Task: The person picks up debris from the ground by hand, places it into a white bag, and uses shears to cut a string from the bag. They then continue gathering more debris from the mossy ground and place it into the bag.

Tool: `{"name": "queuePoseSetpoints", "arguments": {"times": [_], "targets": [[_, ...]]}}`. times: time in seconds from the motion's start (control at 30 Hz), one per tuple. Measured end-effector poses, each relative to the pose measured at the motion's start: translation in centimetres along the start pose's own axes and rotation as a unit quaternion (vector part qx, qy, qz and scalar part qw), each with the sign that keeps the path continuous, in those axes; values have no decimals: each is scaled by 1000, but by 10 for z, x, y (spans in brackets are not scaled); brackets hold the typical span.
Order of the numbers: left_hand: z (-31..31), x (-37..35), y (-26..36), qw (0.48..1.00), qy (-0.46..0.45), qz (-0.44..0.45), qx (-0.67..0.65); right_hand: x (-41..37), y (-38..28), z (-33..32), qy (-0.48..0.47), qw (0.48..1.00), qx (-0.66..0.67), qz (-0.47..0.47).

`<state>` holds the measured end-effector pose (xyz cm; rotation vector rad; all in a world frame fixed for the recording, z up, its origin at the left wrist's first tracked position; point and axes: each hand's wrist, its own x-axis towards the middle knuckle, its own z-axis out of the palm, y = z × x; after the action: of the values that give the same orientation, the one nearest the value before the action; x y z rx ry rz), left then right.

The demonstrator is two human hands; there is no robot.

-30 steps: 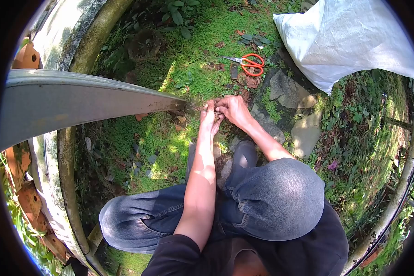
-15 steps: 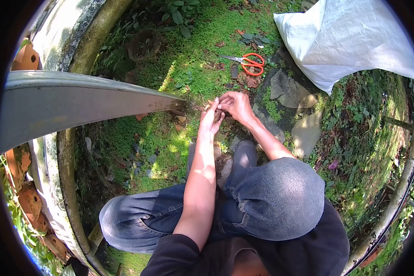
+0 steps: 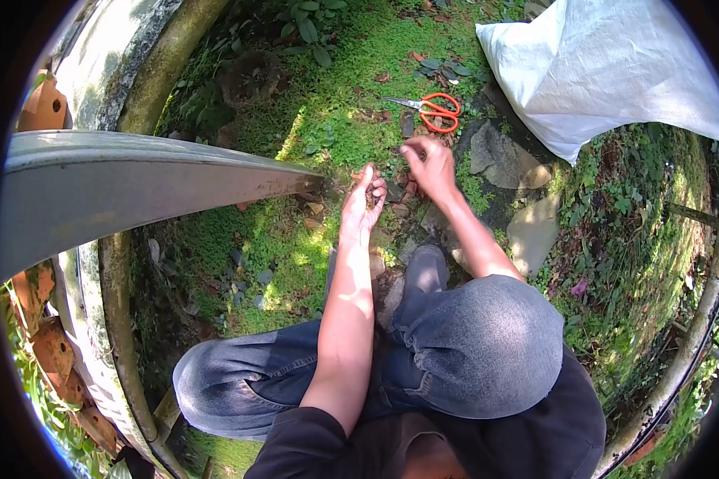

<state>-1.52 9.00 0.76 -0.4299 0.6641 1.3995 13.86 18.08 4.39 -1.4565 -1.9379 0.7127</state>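
My left hand (image 3: 362, 204) is curled, palm partly up, around a small brown clump (image 3: 368, 190) that looks like dry plant matter. The thumb lies along it, and the fingers cover much of it. To the right and a little higher, my right hand (image 3: 433, 169) is apart from the left, its fingers bent together. Whether anything is between those fingertips is hidden. Scissors (image 3: 438, 112) with orange handles lie on the mossy ground just beyond my right hand, blades pointing left.
A grey post (image 3: 176, 172) comes in from the left, ending near my left hand. A white woven sack (image 3: 607, 76) stands at the upper right. Flat stones (image 3: 533, 231) and brown leaf litter lie to the right of low green plants (image 3: 347, 132). My boot (image 3: 426, 267) is below my hands.
My right hand has drawn away from the left, moving right and slightly up. My left hand stays nearly in place, with the brown clump now showing more.
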Motion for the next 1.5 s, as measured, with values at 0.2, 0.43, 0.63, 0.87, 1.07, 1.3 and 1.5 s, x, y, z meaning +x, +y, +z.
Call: {"name": "queuePoseSetpoints", "arguments": {"times": [0.2,0.43,0.63,0.87,1.07,1.3,1.5], "targets": [[1,-4,1,997,-1,9,75,60,74,-10,46,975,-183,121],[4,-12,5,993,31,22,111,82,79,2,-53,942,-276,186],[-1,-10,8,994,28,22,102,86,81,-1,-86,934,-292,187],[4,-2,0,993,22,4,118,89,84,-2,-88,934,-281,204],[9,-3,-1,991,29,8,132,90,85,-7,-114,939,-273,178],[15,-2,-7,988,22,16,154,42,3,-37,-115,988,2,101],[17,2,-18,986,-16,-23,167,1,-18,-20,-259,958,90,87]]}}
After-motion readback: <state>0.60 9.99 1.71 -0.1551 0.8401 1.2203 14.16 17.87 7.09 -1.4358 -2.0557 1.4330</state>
